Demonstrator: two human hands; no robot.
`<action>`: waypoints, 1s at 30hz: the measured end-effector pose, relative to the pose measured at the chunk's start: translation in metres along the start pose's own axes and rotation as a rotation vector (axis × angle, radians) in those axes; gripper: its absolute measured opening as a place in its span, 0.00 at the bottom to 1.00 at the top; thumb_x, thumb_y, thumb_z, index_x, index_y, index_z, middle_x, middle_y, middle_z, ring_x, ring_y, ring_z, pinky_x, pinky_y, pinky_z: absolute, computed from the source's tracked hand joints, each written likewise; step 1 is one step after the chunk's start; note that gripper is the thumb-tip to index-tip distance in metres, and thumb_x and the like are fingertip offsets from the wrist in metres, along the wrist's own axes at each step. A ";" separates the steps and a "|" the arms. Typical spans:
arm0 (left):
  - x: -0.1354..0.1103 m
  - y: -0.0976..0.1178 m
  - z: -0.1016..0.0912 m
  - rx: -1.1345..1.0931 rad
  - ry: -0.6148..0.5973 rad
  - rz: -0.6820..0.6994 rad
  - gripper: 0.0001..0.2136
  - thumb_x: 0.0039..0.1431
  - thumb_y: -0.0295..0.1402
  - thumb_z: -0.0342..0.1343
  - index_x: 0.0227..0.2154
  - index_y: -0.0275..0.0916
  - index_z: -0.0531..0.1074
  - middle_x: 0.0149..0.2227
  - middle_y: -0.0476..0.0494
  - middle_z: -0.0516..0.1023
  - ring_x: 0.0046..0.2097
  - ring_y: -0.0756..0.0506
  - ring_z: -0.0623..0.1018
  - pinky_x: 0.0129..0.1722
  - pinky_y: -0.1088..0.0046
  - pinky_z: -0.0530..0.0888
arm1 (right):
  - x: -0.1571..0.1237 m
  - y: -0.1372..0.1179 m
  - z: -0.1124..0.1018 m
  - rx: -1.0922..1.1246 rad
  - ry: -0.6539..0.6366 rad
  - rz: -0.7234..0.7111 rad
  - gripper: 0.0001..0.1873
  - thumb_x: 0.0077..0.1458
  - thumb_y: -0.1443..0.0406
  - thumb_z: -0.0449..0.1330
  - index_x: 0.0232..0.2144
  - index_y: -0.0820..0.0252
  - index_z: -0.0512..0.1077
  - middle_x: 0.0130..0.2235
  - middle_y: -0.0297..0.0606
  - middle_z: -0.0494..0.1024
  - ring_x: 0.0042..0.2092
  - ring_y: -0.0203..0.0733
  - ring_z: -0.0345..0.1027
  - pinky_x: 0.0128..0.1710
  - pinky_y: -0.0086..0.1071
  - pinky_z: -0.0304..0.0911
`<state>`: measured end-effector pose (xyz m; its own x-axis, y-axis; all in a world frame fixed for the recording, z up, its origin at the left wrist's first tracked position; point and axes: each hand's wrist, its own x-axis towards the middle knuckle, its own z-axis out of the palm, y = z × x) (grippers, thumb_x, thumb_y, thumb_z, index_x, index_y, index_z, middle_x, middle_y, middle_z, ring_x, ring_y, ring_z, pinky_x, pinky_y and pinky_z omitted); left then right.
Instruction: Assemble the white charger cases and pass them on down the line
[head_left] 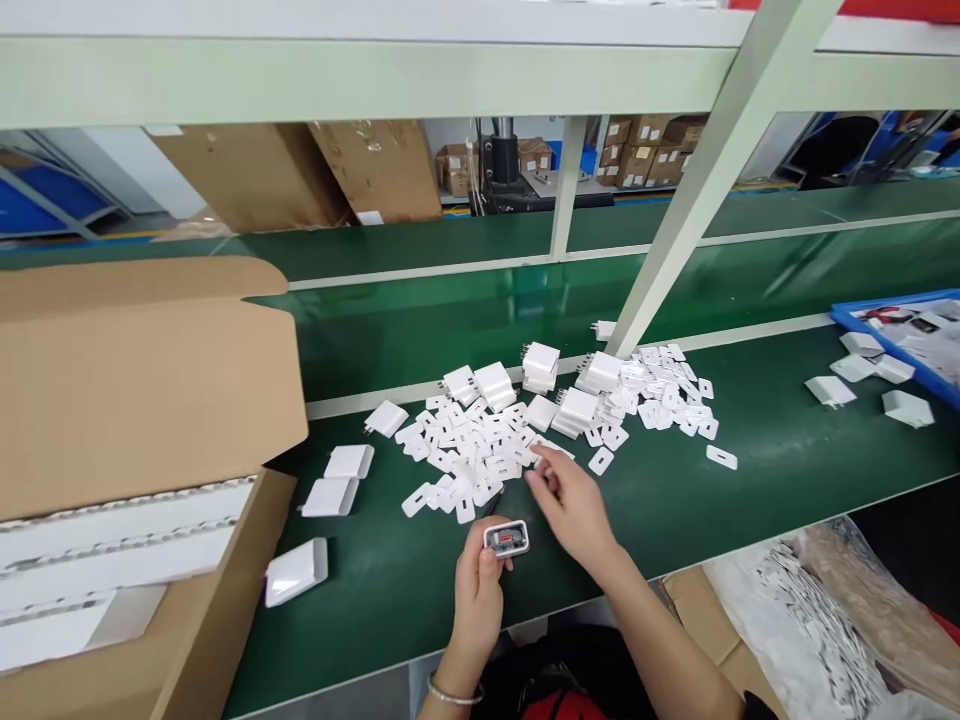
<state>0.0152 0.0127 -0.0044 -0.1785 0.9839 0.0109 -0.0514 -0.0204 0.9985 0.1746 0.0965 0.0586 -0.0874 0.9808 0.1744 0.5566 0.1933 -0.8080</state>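
A white charger housing (506,540) is held in my left hand (480,580), between thumb and fingers. Its uncovered end faces up and shows a small red part and metal inside. My right hand (574,505) hovers at the right edge of a pile of small white slotted end covers (472,450); thumb and forefinger are apart, the other fingers curled. One fingertip is close to a cover, and I cannot tell whether it touches. Behind the pile stand several white chargers (495,385) with metal prongs. A second heap of covers (667,390) spreads to the right.
At left, an open cardboard box (247,580) holds white trays or boxes; loose chargers (330,497) lie beside it. A slanted post (697,180) comes down behind the chargers. More chargers (855,368) and a blue tray (937,375) are at right. A bag of covers (810,620) sits below the table edge.
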 end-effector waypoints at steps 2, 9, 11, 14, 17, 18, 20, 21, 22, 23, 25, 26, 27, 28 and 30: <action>0.000 0.000 0.000 0.000 -0.009 -0.003 0.27 0.73 0.56 0.46 0.45 0.37 0.78 0.31 0.45 0.76 0.29 0.48 0.71 0.30 0.73 0.71 | -0.006 0.021 -0.017 -0.087 0.118 0.030 0.19 0.72 0.56 0.52 0.45 0.57 0.81 0.33 0.39 0.78 0.30 0.42 0.70 0.31 0.34 0.67; 0.001 -0.002 0.000 0.003 -0.047 -0.019 0.25 0.74 0.54 0.48 0.49 0.38 0.78 0.42 0.38 0.80 0.35 0.46 0.75 0.34 0.71 0.76 | -0.039 0.081 -0.060 -0.604 0.134 -0.125 0.25 0.71 0.51 0.54 0.56 0.60 0.78 0.48 0.53 0.76 0.44 0.56 0.72 0.44 0.48 0.70; 0.001 -0.002 0.001 0.004 -0.031 -0.012 0.24 0.74 0.53 0.47 0.51 0.38 0.77 0.46 0.37 0.79 0.34 0.47 0.75 0.35 0.71 0.76 | -0.057 0.081 -0.060 -0.630 0.043 -0.200 0.24 0.70 0.51 0.57 0.59 0.58 0.76 0.56 0.54 0.76 0.50 0.58 0.72 0.49 0.51 0.69; 0.001 -0.002 0.002 0.001 -0.008 -0.009 0.23 0.76 0.51 0.46 0.54 0.39 0.75 0.49 0.37 0.78 0.33 0.49 0.74 0.35 0.71 0.76 | -0.089 0.077 -0.057 -0.616 -0.102 -0.325 0.30 0.65 0.52 0.64 0.65 0.55 0.71 0.65 0.50 0.73 0.61 0.62 0.68 0.57 0.55 0.66; 0.000 -0.001 0.003 -0.004 0.010 -0.002 0.22 0.77 0.50 0.45 0.56 0.40 0.73 0.49 0.38 0.77 0.32 0.50 0.74 0.36 0.71 0.76 | -0.116 0.078 -0.056 -0.540 -0.186 -0.447 0.29 0.65 0.58 0.66 0.66 0.52 0.70 0.63 0.45 0.77 0.61 0.57 0.70 0.59 0.53 0.66; 0.000 -0.001 0.003 -0.001 0.013 0.002 0.21 0.77 0.50 0.45 0.56 0.41 0.73 0.49 0.38 0.77 0.33 0.50 0.74 0.36 0.71 0.77 | -0.123 0.079 -0.057 -0.505 -0.186 -0.475 0.26 0.66 0.62 0.65 0.64 0.52 0.72 0.61 0.44 0.79 0.58 0.54 0.72 0.57 0.50 0.68; 0.001 0.002 0.002 0.017 0.004 0.008 0.20 0.77 0.48 0.46 0.57 0.43 0.74 0.50 0.39 0.76 0.34 0.50 0.74 0.36 0.71 0.77 | -0.131 0.076 -0.056 -0.409 -0.149 -0.509 0.21 0.68 0.69 0.61 0.61 0.51 0.75 0.55 0.41 0.84 0.51 0.49 0.76 0.52 0.44 0.72; 0.002 0.003 0.002 0.030 -0.006 0.013 0.19 0.77 0.48 0.46 0.57 0.44 0.74 0.50 0.39 0.75 0.35 0.49 0.75 0.37 0.71 0.78 | -0.133 0.072 -0.055 -0.347 -0.118 -0.503 0.20 0.68 0.71 0.60 0.59 0.51 0.77 0.51 0.41 0.85 0.48 0.46 0.78 0.48 0.41 0.73; 0.002 0.005 0.002 0.041 -0.019 0.019 0.19 0.77 0.48 0.47 0.57 0.45 0.75 0.50 0.39 0.74 0.37 0.49 0.76 0.38 0.72 0.78 | -0.133 0.066 -0.053 -0.280 -0.079 -0.471 0.19 0.68 0.72 0.60 0.57 0.51 0.79 0.48 0.40 0.85 0.44 0.45 0.78 0.45 0.39 0.74; 0.002 0.006 0.002 0.049 -0.030 0.025 0.18 0.76 0.47 0.48 0.57 0.45 0.76 0.50 0.39 0.74 0.39 0.48 0.76 0.38 0.72 0.79 | -0.130 0.059 -0.049 -0.206 -0.031 -0.406 0.18 0.68 0.72 0.60 0.54 0.51 0.80 0.45 0.40 0.85 0.42 0.44 0.78 0.42 0.37 0.75; 0.002 0.008 0.002 0.054 -0.051 0.029 0.18 0.76 0.47 0.49 0.56 0.46 0.77 0.51 0.39 0.73 0.41 0.47 0.77 0.39 0.72 0.79 | -0.119 0.039 -0.038 -0.042 0.061 -0.202 0.12 0.68 0.69 0.61 0.47 0.52 0.83 0.40 0.40 0.83 0.38 0.42 0.78 0.37 0.33 0.76; 0.002 0.008 0.002 0.053 -0.054 0.026 0.18 0.76 0.47 0.49 0.56 0.46 0.77 0.51 0.39 0.73 0.42 0.46 0.78 0.39 0.71 0.79 | -0.110 0.029 -0.031 0.059 0.102 -0.075 0.09 0.69 0.66 0.62 0.43 0.53 0.83 0.38 0.40 0.81 0.36 0.41 0.78 0.34 0.32 0.76; 0.002 0.008 0.002 0.052 -0.052 0.020 0.18 0.76 0.47 0.49 0.56 0.46 0.77 0.52 0.39 0.73 0.43 0.46 0.78 0.39 0.71 0.80 | -0.102 0.019 -0.023 0.178 0.122 0.018 0.07 0.68 0.64 0.63 0.40 0.54 0.82 0.36 0.39 0.81 0.34 0.41 0.78 0.32 0.30 0.76; 0.002 0.008 0.002 0.051 -0.045 0.016 0.18 0.76 0.47 0.48 0.56 0.46 0.77 0.52 0.39 0.73 0.43 0.46 0.78 0.40 0.71 0.80 | -0.093 0.010 -0.015 0.298 0.130 0.095 0.06 0.67 0.61 0.65 0.39 0.55 0.82 0.35 0.38 0.81 0.32 0.40 0.78 0.32 0.30 0.76; 0.001 0.007 0.001 0.055 -0.016 0.016 0.18 0.76 0.47 0.48 0.56 0.45 0.76 0.52 0.39 0.73 0.43 0.46 0.79 0.40 0.70 0.80 | -0.077 -0.005 0.001 0.502 0.154 0.201 0.09 0.64 0.57 0.68 0.41 0.56 0.79 0.34 0.37 0.81 0.32 0.41 0.80 0.34 0.31 0.78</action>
<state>0.0160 0.0143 0.0023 -0.1631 0.9862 0.0275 0.0059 -0.0269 0.9996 0.1772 0.0201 0.0488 0.1224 0.9917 0.0389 0.0846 0.0286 -0.9960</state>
